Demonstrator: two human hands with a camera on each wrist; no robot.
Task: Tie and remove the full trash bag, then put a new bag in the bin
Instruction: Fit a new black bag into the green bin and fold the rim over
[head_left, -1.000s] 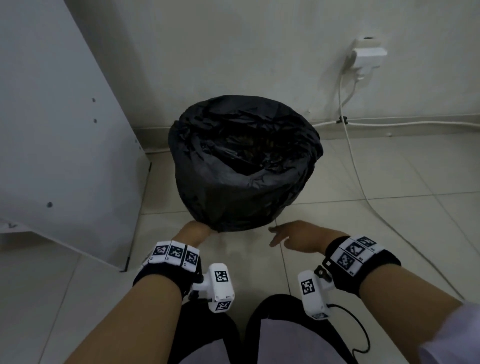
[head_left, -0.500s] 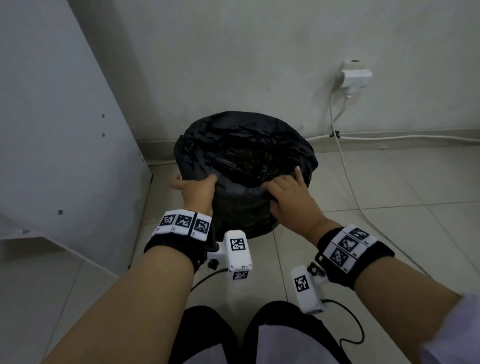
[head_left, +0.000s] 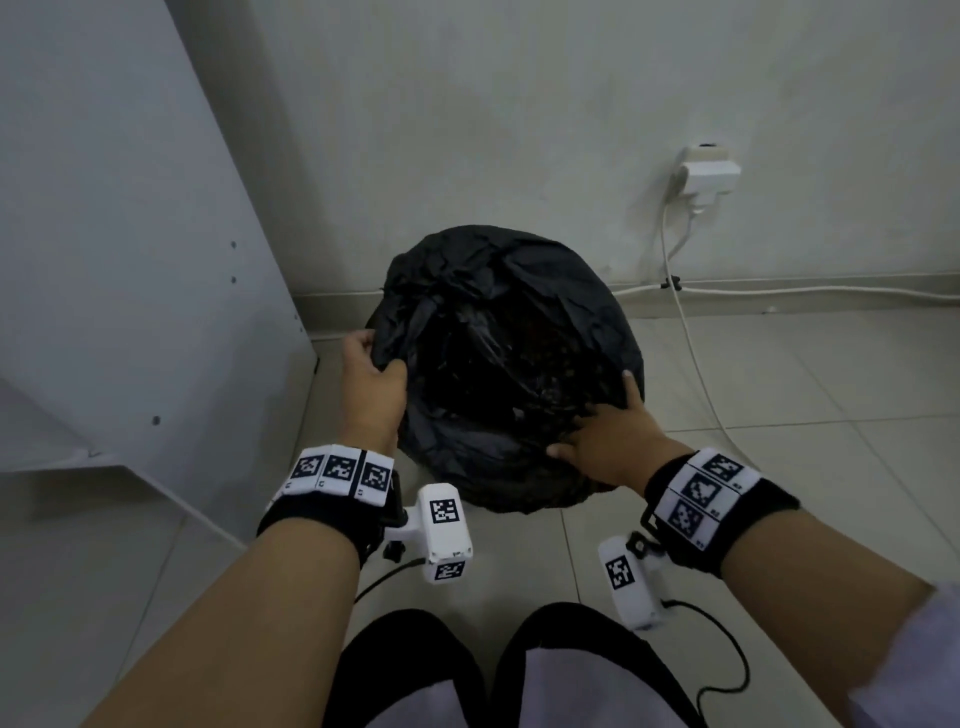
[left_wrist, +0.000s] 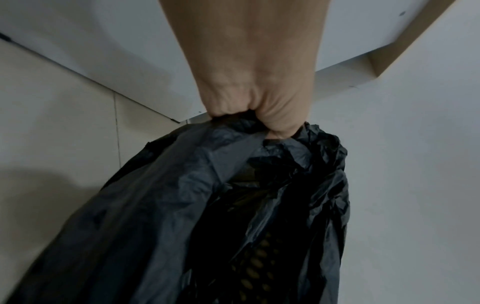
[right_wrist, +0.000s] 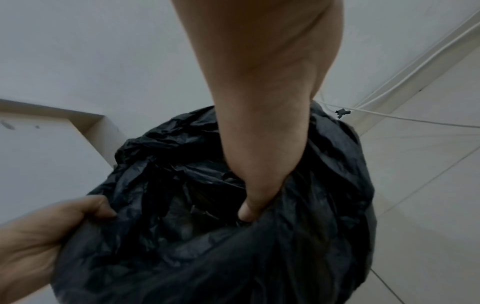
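A black trash bag (head_left: 519, 291) lines a bin on the tiled floor against the wall, its mouth open and dark inside. My left hand (head_left: 371, 376) grips a bunched piece of the bag's left edge in a fist (left_wrist: 257, 115). The bin's mesh wall (left_wrist: 257, 257) shows through the opening below it. My right hand (head_left: 605, 439) is at the near right edge, with fingers hooked into the bag's rim (right_wrist: 248, 207) and one finger lying along it. In the right wrist view the bag (right_wrist: 233, 257) stretches between both hands, and the left hand (right_wrist: 54, 224) holds its far side.
A white cabinet panel (head_left: 130, 270) stands close on the left of the bin. A wall socket with a plug (head_left: 709, 174) sits at the upper right, and its white cable (head_left: 693, 358) runs down across the floor tiles. My knees (head_left: 415, 675) are at the bottom.
Both hands rose from the bin's base to the rim, then spread to the left and right sides and took hold of the bag's edge. The bag's mouth has been pulled up and crumpled.
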